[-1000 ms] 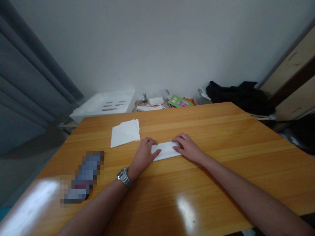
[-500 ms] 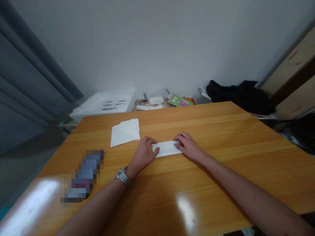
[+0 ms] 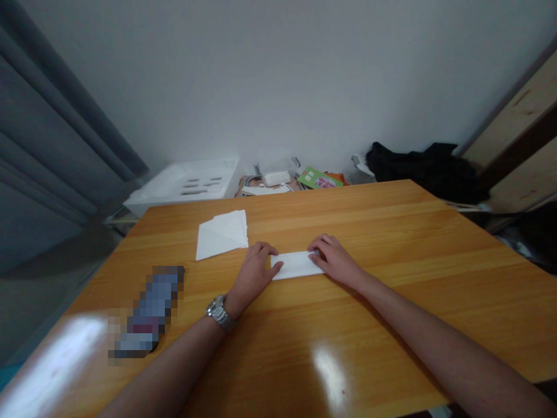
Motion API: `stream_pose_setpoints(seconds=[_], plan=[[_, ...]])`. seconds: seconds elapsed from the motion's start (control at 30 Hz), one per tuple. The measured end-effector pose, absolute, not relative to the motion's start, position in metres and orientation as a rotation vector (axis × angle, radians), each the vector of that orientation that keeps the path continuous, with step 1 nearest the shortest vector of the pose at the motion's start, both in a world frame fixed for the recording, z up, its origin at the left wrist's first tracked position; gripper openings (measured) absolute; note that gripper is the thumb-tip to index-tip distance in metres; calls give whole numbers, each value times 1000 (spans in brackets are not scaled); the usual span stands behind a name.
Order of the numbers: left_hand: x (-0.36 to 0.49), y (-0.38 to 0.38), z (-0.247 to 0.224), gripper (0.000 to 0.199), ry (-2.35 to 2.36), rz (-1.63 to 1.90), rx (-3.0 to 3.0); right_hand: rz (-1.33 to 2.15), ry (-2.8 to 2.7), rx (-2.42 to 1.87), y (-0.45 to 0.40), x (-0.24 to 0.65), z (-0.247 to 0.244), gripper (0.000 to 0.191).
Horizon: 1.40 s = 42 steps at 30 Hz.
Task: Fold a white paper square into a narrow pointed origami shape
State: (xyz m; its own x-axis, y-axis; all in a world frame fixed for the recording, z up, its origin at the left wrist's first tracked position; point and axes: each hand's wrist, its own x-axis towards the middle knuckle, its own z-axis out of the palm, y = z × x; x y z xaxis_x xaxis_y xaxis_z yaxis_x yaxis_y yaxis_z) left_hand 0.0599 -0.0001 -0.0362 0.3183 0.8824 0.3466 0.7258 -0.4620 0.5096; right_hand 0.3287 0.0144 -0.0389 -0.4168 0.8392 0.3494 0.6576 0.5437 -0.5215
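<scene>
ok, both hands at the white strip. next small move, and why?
I'd probably slide the right hand lightly inward along the white strip, the left hand steadying its end: the strip lies on the table, fingers at both ends, its middle uncovered.

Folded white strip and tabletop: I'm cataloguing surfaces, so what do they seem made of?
The folded white strip looks like matte tissue or paper towel, judging by its faint texture, though thin cloth is possible. The tabletop shows grain-like streaks and glossy glare: varnished wood or wood-look laminate.
</scene>
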Motion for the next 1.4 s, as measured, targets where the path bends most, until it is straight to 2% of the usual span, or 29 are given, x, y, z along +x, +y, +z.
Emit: stream_pose_setpoints(seconds=[1.4], plan=[[62,-2,-34,15,1483,864,2321,387,-2251,-1215,12,328,-37,8]])
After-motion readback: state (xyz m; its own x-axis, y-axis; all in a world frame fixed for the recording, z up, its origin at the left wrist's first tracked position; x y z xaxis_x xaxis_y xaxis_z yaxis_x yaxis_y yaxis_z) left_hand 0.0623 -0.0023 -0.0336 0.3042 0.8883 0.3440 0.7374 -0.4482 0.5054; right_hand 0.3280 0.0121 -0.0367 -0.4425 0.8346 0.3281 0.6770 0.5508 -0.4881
